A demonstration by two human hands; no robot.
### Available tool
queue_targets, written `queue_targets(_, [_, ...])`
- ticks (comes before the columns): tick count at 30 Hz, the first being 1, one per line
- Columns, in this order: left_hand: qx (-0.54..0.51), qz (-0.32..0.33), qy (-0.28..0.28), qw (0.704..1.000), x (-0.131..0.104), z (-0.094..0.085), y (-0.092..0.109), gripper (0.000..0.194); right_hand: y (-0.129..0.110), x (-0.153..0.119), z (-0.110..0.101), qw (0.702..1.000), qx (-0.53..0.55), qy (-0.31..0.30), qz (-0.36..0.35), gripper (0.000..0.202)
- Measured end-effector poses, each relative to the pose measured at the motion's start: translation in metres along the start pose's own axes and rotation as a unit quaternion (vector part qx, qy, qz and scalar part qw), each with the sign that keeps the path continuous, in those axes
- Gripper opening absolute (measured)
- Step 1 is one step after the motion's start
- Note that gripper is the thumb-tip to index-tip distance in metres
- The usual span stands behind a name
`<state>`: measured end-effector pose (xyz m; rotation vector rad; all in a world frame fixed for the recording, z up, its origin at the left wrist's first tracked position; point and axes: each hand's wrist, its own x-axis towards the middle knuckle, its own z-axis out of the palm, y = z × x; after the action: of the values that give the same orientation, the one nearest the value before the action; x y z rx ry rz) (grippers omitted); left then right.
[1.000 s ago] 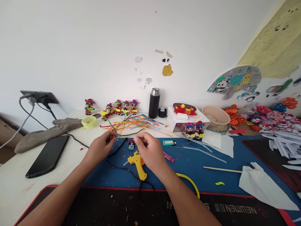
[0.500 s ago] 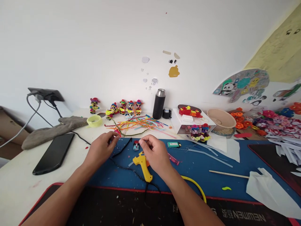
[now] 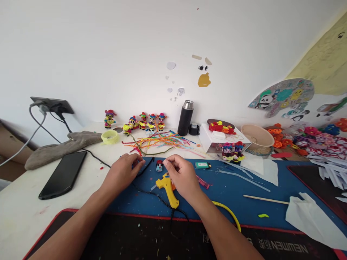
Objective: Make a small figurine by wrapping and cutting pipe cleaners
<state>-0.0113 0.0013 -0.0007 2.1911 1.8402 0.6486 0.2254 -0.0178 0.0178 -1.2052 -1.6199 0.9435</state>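
Observation:
My left hand [image 3: 126, 169] hovers over the left part of the blue mat [image 3: 227, 206], its fingers curled near a black pipe-cleaner strand [image 3: 147, 167]; whether it holds anything is too small to tell. Opposite it, my right hand [image 3: 183, 175] has thumb and forefinger pinched together, with what is between them not visible. A small red and light-blue figure piece [image 3: 159, 165] lies between the hands. Just below it is a yellow glue gun [image 3: 169, 189], partly behind my right hand. Beyond the hands lies a pile of colourful pipe cleaners [image 3: 159, 141].
Several small figures [image 3: 143, 121] stand by the wall, left of a black thermos [image 3: 185, 117]. A phone [image 3: 63, 175] and driftwood [image 3: 61, 150] lie at left. On the right are a white box [image 3: 203, 139], a bowl [image 3: 257, 135] and a wooden stick [image 3: 265, 199].
The view has shifted slightly, so most things sit a little further right. My left hand has moved slightly right, and its fingertips are lower, away from the pink piece by the pile.

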Motion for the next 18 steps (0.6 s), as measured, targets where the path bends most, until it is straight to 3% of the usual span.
queue_targets(10, [-0.032, -0.024, 0.037, 0.999, 0.0019, -0.0046, -0.0012, 0.035, 0.0023, 0.0008, -0.0013, 1.0, 0.009, 0.0, 0.005, 0.026])
queue_targets(18, [-0.048, -0.033, 0.052, 0.997, 0.0014, -0.009, 0.002, 0.032, -0.0072, -0.0031, -0.0013, 0.997, -0.078, -0.014, -0.014, 0.027])
